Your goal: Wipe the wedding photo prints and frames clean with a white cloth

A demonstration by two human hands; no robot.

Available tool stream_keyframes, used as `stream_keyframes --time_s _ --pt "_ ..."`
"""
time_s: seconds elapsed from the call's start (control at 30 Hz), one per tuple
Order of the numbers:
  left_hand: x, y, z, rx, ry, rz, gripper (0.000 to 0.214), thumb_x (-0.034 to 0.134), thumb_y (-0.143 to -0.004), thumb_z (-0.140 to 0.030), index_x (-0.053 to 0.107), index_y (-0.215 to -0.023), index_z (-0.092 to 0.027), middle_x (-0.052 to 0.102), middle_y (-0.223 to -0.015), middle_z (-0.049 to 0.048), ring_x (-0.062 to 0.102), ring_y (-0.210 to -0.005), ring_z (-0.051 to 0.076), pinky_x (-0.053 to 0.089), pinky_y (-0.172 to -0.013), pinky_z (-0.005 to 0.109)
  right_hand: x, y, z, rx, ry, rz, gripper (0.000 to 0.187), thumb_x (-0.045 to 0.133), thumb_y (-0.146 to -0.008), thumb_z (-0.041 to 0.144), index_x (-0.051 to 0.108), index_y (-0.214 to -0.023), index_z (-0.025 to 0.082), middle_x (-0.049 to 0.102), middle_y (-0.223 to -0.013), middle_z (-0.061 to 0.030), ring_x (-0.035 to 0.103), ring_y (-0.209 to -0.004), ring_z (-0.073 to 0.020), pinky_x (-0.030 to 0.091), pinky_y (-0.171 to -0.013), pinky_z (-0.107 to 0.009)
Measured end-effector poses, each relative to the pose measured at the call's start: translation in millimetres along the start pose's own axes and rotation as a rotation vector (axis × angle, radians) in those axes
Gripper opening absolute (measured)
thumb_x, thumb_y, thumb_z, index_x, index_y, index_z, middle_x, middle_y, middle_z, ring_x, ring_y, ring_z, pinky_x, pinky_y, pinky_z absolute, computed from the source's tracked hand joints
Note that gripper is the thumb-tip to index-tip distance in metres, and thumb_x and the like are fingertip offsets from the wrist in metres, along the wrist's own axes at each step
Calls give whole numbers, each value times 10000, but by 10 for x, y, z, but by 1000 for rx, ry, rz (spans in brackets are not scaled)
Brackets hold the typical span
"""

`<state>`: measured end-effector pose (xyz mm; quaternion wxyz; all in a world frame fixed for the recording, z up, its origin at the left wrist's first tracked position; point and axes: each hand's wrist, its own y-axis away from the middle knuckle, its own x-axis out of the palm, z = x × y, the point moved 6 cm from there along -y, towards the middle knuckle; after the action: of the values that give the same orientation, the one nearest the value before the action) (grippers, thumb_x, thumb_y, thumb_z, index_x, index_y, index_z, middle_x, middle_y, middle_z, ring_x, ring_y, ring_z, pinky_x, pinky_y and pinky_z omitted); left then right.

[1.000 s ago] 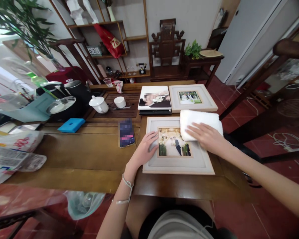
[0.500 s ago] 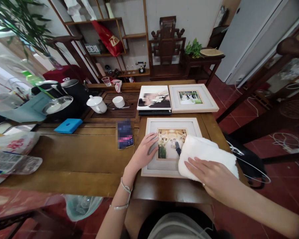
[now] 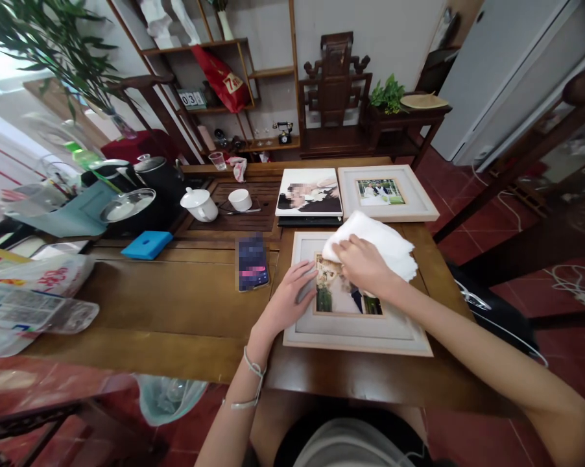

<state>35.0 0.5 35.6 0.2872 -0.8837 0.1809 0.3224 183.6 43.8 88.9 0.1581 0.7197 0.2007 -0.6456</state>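
Note:
A light wooden picture frame (image 3: 299, 327) with a photo inside lies flat on the wooden table, close to its near edge. My left hand (image 3: 291, 295) rests on the frame's left side, fingers stretched out and lying flat on it. Over the upper part of the frame, my right hand (image 3: 363, 263) presses a folded white towel (image 3: 370, 232), its fingers curled into the cloth. The towel and hand cover the upper part of the photo and the frame's top right.
Behind lie a stacked photo panel (image 3: 308, 193) and a second picture frame (image 3: 429, 211). A phone (image 3: 252, 263) is left of my left hand. Farther left are a blue block (image 3: 147, 244), a lidded white cup (image 3: 199, 204), a small white bowl (image 3: 240, 200) and a plastic bag (image 3: 61, 269).
My right hand has moved the towel from the frame's lower right up and left to its top edge, and its fingers have curled in. My left hand stays on the frame's left side.

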Motion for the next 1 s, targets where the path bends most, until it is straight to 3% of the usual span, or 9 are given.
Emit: stream_keyframes --time_s 0.13,0.27,0.4,0.63,0.73,0.87,1.0 --pt "-3 -15 -3 -19 6 14 403 543 -935 -200 541 -1338 -227 513 -1419 125 377 -1392 284 345 -1132 581 -112 -311 350 -74 -72 23 231 491 -848 87 659 -1003 122 691 -1035 -159 548 -1042 -288 446 -764 -333" --pt "-4 -37 -14 -45 15 28 390 547 -927 -187 568 -1315 -226 535 -1396 116 386 -1386 282 350 -1140 554 -148 -433 459 -80 -60 36 240 475 -861 80 669 -996 121 675 -1051 -171 536 -1051 -288 444 -780 -335" --pt "-1 -24 -1 -30 22 -7 399 546 -931 -192 549 -1330 -210 519 -1414 129 392 -1385 277 352 -1139 552 -91 -283 314 -55 -32 55 255 491 -846 65 664 -1028 112 659 -1080 -177 536 -1052 -295 448 -770 -336" --pt "10 11 19 -15 11 -17 400 546 -934 -192 532 -1332 -213 521 -1414 131 397 -1384 272 355 -1138 560 21 236 -286 129 117 44 293 505 -802 49 660 -1040 118 669 -1033 -167 550 -996 -303 451 -723 -348" --pt "2 9 7 -16 12 -18 401 543 -934 -193 531 -1335 -219 521 -1413 129 398 -1385 275 361 -1133 564 30 341 -430 171 150 60 301 509 -777 44 673 -1015 129 677 -998 -167 566 -946 -302 448 -677 -350" --pt "5 3 2 -27 6 -8 402 546 -932 -187 533 -1333 -217 519 -1416 127 393 -1387 274 357 -1137 563 -29 211 -344 144 118 76 296 504 -778 48 684 -998 129 684 -1016 -168 573 -958 -307 448 -665 -349" --pt "8 1 1 -17 9 -11 412 545 -932 -183 525 -1341 -224 515 -1419 124 392 -1388 275 355 -1134 576 -207 -128 -30 64 25 10 277 513 -802 70 668 -1025 126 685 -1039 -156 559 -988 -297 446 -691 -337"
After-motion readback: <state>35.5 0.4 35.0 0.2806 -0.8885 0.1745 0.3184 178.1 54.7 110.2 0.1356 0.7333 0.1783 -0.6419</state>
